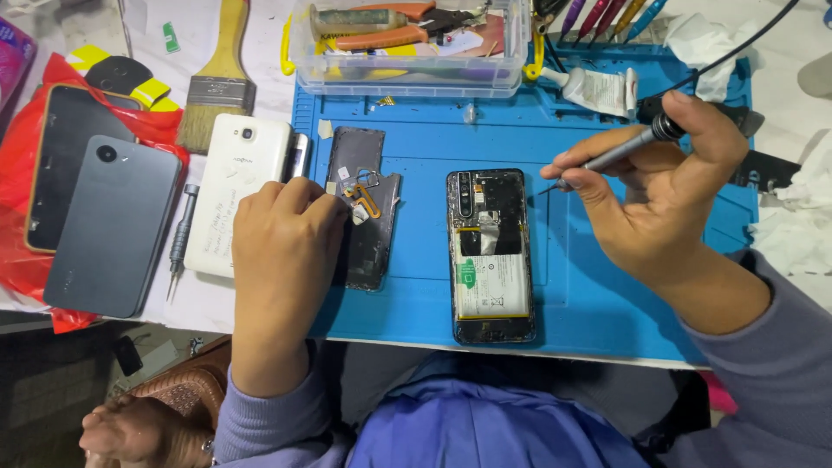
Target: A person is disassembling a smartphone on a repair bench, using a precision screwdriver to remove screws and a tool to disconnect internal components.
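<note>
An opened phone (490, 256) lies face down on the blue work mat (598, 286), its battery and boards exposed. My right hand (663, 204) holds a grey precision screwdriver (620, 154) above the mat, the tip pointing left just right of the phone's top. My left hand (286, 260) rests knuckles up on the removed dark back cover (368, 225), fingertips touching a small part with an orange flex cable (364, 201).
A white phone (236, 186) and a second screwdriver (180, 238) lie left of the mat. Two dark phones (108, 225) sit on red plastic. A paintbrush (221, 82), a clear box of pliers (407, 43) and a glue tube (594, 87) stand at the back.
</note>
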